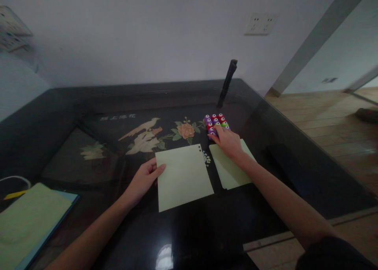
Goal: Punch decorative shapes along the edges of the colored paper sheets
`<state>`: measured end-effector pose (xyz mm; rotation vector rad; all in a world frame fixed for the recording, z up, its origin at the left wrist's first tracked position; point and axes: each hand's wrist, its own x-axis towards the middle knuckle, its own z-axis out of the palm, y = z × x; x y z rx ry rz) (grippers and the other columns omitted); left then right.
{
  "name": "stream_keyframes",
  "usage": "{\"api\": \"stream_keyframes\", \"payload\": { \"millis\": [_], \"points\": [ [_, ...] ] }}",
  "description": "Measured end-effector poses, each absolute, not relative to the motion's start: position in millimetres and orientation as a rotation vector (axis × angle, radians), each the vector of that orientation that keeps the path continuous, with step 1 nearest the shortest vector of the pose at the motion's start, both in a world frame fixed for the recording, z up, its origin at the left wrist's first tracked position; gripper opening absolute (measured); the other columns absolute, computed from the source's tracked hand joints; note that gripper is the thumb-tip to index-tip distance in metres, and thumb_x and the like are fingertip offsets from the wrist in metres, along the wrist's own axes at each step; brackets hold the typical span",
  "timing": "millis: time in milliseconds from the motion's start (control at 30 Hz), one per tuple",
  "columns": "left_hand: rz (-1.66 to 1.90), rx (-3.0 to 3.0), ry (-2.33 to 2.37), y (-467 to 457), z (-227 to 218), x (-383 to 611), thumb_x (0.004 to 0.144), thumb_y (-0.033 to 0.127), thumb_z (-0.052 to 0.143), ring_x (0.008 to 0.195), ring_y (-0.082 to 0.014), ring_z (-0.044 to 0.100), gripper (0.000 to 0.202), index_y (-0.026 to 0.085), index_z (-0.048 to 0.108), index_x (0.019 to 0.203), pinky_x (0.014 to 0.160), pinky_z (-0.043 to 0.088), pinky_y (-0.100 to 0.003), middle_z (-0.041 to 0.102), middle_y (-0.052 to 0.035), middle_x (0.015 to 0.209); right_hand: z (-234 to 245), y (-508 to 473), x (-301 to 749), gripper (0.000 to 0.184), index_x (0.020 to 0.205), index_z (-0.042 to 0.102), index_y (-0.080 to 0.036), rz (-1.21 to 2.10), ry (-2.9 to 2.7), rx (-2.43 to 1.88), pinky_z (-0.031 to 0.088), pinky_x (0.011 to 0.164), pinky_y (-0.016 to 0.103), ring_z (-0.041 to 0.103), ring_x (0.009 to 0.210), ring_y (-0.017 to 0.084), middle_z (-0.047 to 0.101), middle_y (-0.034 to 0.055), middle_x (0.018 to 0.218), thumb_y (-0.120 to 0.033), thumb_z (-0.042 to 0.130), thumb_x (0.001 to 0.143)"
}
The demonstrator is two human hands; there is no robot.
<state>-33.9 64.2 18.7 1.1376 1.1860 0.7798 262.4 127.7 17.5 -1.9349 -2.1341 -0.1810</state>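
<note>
My left hand [147, 173] pinches the left edge of a pale yellow-green paper sheet [184, 179], thumb on top and fingers underneath. Two small dark marks or holes show near the sheet's upper right corner; I cannot tell which. Beyond it, my right hand [227, 139] reaches to a tight block of small purple, red and green round-topped pieces [214, 118], each with a white top and dark centre, perhaps toy stamps. Its thumb and fingers close around a purple piece [212, 132] at the block's near left corner. Under my right wrist lies a second stack of pale sheets [227, 169].
The glossy black table [189, 238] has inlaid birds and a flower [186, 131]. A dark upright rod [227, 83] stands behind the block. More pale paper [32, 226] lies on a blue folder at left. A dark flat object [291, 167] rests at right. A wall runs behind.
</note>
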Motion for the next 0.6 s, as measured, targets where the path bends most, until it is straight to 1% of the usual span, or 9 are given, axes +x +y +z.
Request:
{"api": "stream_keyframes", "payload": {
  "millis": [67,133,200,267,333,433,467,533,600],
  "points": [
    [0.782,1.154,1.179,66,22,-30,0.072,0.047,0.072,0.059,-0.0204,0.065,0.049,0.013,0.065,0.107,0.053,0.05,-0.028,0.072,-0.0044,0.071,27,116,262,0.035,0.1,0.059,-0.016,0.08,-2.044,-1.789,0.039,0.061,0.029,0.063,0.075,0.022,0.068,0.0091,0.084,-0.045,0.039,0.095],
    [0.781,1.16,1.142,68,27,-24,0.074,0.046,0.071,0.059,-0.0191,0.064,0.047,0.013,0.064,0.108,0.051,0.049,-0.026,0.072,-0.0042,0.072,34,102,264,0.034,0.093,0.059,-0.017,0.535,-1.922,-1.598,0.041,0.059,0.029,0.061,0.065,0.018,0.066,0.0056,0.074,-0.045,0.04,0.094],
    [0.774,1.198,1.091,73,32,-13,0.077,0.043,0.068,0.056,-0.0162,0.062,0.044,0.013,0.063,0.108,0.048,0.045,-0.023,0.071,-0.0032,0.071,37,89,268,0.03,0.095,0.057,-0.018,0.972,-1.759,-1.478,0.043,0.054,0.028,0.059,0.058,0.016,0.064,0.0029,0.069,-0.045,0.048,0.089],
    [0.758,1.291,1.046,78,37,1,0.079,0.04,0.065,0.049,-0.012,0.055,0.039,0.014,0.063,0.108,0.042,0.038,-0.02,0.067,-0.0008,0.066,37,80,276,0.03,0.098,0.055,-0.018,1.199,-1.581,-1.445,0.043,0.05,0.027,0.056,0.054,0.014,0.062,0.0001,0.065,-0.043,0.058,0.081],
    [0.738,1.381,0.991,85,40,20,0.082,0.037,0.061,0.047,-0.0105,0.052,0.036,0.014,0.062,0.109,0.039,0.035,-0.019,0.066,0.0002,0.066,36,75,290,0.033,0.095,0.056,-0.018,1.208,-1.445,-1.465,0.042,0.05,0.027,0.052,0.052,0.013,0.058,-0.0031,0.06,-0.041,0.066,0.075],
    [0.711,1.514,0.932,99,39,52,0.084,0.033,0.056,0.053,-0.0132,0.057,0.033,0.014,0.06,0.11,0.042,0.04,-0.022,0.068,-0.0029,0.076,33,74,315,0.036,0.091,0.057,-0.017,1.118,-1.323,-1.516,0.039,0.05,0.026,0.048,0.05,0.011,0.055,-0.0049,0.056,-0.041,0.07,0.068],
    [0.721,1.578,0.945,104,38,62,0.084,0.031,0.055,0.059,-0.0153,0.06,0.03,0.014,0.06,0.109,0.046,0.044,-0.023,0.069,-0.0049,0.082,32,74,324,0.037,0.091,0.057,-0.017,1.095,-1.3,-1.535,0.039,0.05,0.026,0.048,0.05,0.011,0.056,-0.0047,0.056,-0.041,0.071,0.066],
    [0.751,1.758,1.006,114,33,82,0.084,0.025,0.054,0.072,-0.0192,0.065,0.027,0.014,0.06,0.107,0.059,0.05,-0.028,0.07,-0.0079,0.09,29,74,341,0.039,0.091,0.058,-0.017,1.067,-1.274,-1.574,0.038,0.05,0.026,0.049,0.05,0.012,0.059,-0.0033,0.059,-0.041,0.072,0.064],
    [0.743,1.889,1.053,121,27,97,0.082,0.02,0.056,0.08,-0.021,0.066,0.031,0.014,0.058,0.112,0.068,0.051,-0.031,0.07,-0.0084,0.093,23,73,357,0.039,0.092,0.058,-0.016,1.046,-1.27,-1.613,0.039,0.05,0.026,0.051,0.052,0.012,0.061,-0.0019,0.062,-0.041,0.072,0.065]
  ]
}}
